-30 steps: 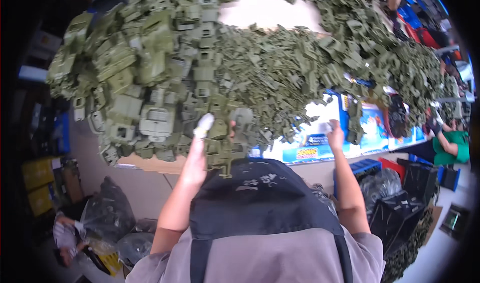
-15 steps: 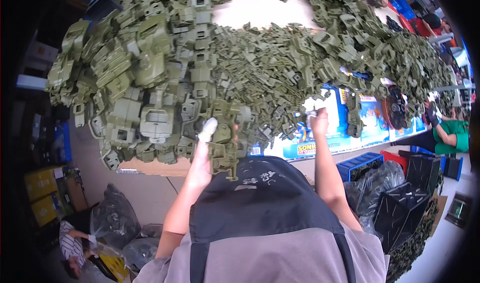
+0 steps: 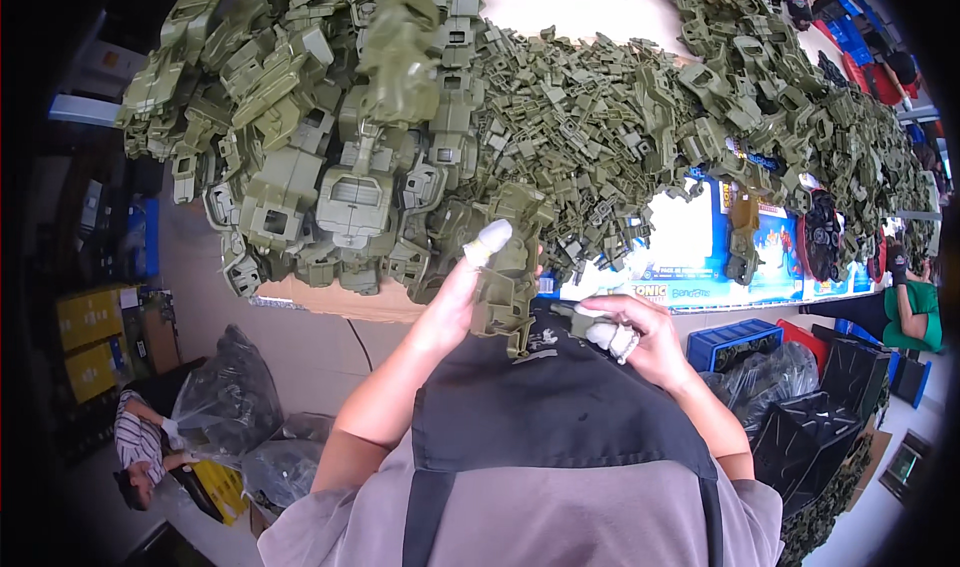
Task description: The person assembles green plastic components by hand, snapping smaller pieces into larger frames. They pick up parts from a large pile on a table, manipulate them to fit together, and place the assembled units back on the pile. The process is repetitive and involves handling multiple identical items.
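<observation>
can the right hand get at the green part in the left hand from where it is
Probably yes: the right hand is close by on the right of the green part in the left hand, and nothing seems to block the gap, though its fingers hold what looks like a small green piece.

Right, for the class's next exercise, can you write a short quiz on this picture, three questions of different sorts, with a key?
1. True or false: the left hand holds an olive-green plastic part.

2. In this view, the right hand is nearest to:
A) the yellow boxes
B) the black apron
C) the clear plastic bag at lower left

3. Fill in the missing word: the left thumb wears a ____ covering.

Key: 1. True. 2. B. 3. White.
</observation>
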Demonstrator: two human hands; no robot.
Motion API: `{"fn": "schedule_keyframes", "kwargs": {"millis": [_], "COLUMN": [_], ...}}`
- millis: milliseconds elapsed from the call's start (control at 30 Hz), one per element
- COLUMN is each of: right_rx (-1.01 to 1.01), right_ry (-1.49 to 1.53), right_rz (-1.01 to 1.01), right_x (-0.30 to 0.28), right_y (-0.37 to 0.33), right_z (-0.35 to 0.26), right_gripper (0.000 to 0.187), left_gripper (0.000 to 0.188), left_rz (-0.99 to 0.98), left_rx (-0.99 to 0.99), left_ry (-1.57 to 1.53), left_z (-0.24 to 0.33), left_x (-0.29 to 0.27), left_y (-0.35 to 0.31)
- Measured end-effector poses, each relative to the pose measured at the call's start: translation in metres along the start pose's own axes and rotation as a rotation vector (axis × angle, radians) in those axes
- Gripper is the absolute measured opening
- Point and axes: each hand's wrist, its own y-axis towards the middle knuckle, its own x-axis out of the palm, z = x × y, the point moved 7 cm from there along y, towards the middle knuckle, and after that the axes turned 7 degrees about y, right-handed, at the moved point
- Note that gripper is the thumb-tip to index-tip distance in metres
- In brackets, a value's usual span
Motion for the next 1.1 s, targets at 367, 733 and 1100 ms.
{"fn": "schedule_keyframes", "kwargs": {"millis": [367,733,1100], "right_rx": [-0.389,-0.269,-0.278], "right_ry": [-0.496,-0.690,-0.519], "right_rz": [-0.475,-0.601,-0.600], "right_x": [0.045,0.047,0.059], "right_y": [0.027,0.033,0.027], "right_z": [-0.032,-0.021,-0.002], "right_gripper": [0.043,0.021,0.021], "left_gripper": [0.048,0.046,0.036], "left_rz": [-0.083,-0.011,0.078], "left_rx": [-0.093,-0.072,-0.064], "left_ry": [0.207,0.186,0.010], "left_z": [0.005,-0.001,-0.033], "left_x": [0.035,0.025,-0.006], "left_y": [-0.015,-0.002,-0.007]}}
